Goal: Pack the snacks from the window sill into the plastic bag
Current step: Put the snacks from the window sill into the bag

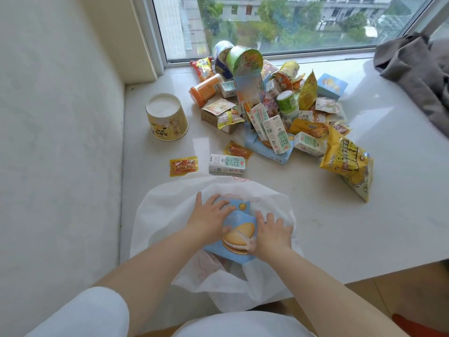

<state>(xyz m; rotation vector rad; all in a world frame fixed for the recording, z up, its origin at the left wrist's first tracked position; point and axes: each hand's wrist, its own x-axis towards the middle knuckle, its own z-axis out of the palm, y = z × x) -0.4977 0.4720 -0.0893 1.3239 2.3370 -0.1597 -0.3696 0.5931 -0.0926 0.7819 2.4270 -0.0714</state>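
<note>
The person holds a blue biscuit box [239, 231] with both hands over the white plastic bag [167, 210], which lies on the window sill [340, 229] at its near edge. The left hand [210, 218] lies on the box's left side with fingers spread and the thumb under its edge; the right hand [272, 233] grips the right side with curled fingers. Farther on the sill is a pile of snacks [272, 110]. A milk carton [227, 164] and a red sachet [184, 165] lie apart, near the bag. An upside-down yellow noodle cup [166, 116] stands to the left.
</note>
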